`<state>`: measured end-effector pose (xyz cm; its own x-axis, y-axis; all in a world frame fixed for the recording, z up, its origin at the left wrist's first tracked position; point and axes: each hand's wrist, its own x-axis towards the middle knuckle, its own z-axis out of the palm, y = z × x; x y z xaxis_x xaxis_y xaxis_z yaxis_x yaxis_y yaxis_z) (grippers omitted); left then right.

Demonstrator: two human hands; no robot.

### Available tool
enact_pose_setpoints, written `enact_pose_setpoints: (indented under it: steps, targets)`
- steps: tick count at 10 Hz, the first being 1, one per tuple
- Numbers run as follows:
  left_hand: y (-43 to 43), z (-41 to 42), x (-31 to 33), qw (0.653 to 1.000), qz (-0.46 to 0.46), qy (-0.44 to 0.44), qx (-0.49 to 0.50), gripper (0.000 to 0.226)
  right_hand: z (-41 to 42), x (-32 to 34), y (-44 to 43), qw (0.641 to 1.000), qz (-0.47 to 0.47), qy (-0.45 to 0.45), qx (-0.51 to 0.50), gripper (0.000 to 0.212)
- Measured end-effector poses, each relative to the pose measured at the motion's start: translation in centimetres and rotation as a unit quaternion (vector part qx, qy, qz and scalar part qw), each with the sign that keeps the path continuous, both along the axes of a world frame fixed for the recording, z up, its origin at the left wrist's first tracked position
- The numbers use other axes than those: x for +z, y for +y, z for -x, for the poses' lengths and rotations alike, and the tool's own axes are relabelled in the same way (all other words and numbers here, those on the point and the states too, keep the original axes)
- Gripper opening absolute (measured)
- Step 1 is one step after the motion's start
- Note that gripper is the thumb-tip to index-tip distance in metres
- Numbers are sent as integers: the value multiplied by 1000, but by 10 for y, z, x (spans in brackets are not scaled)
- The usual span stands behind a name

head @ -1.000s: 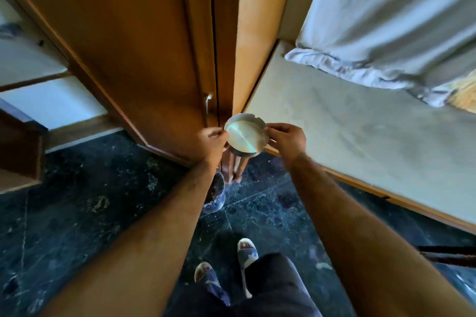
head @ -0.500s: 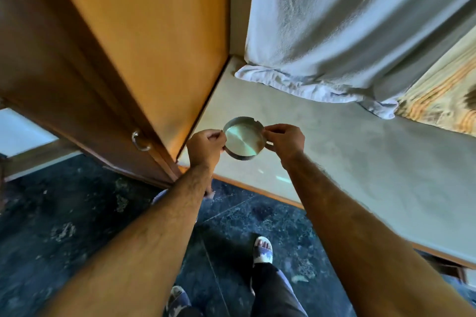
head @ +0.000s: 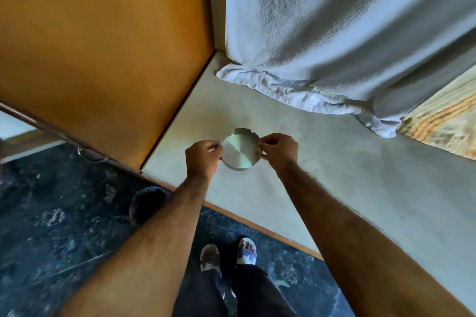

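Steel, brushed and round, the ashtray (head: 240, 149) sits at the centre of the frame, with notches cut in its upper rim and its shiny round face turned toward the camera, a little tilted. The left hand (head: 203, 158) pinches its left edge between curled fingers and thumb. The right hand (head: 279, 152) pinches the right edge the same way, so both hands are closed on it from opposite sides. It is over the pale stone counter (head: 334, 188), near the counter's left end. Whether its lower rim touches the stone cannot be told.

Upper left is filled by an orange-brown wooden cabinet side (head: 103, 46), which meets the counter along a slanting line. A small metal ring handle (head: 88, 156) shows at its lower edge, middle left. A white towel (head: 322, 33) hangs down the upper right, its hem bunched on the counter, well apart from the ashtray. At far right, a yellowish patterned surface (head: 443, 121) shows beside the towel. Dark marbled floor (head: 51, 226) covers the lower left. At bottom centre two feet in sandals (head: 210, 256) stand near the counter's wooden front edge.
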<state>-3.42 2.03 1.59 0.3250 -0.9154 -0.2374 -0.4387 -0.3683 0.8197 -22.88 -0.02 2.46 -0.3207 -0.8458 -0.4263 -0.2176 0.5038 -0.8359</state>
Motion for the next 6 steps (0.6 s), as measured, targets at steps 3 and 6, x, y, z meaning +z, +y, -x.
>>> enact_pose_setpoints:
  steps: [3, 6]
  targets:
    - [-10, -2, -18, 998, -37, 35, 22, 24, -5, -21, -9, 999, -16, 29, 15, 11]
    - [-19, -5, -12, 999, -51, -12, -15, 25, -8, -16, -18, 996, -11, 56, 62, 8]
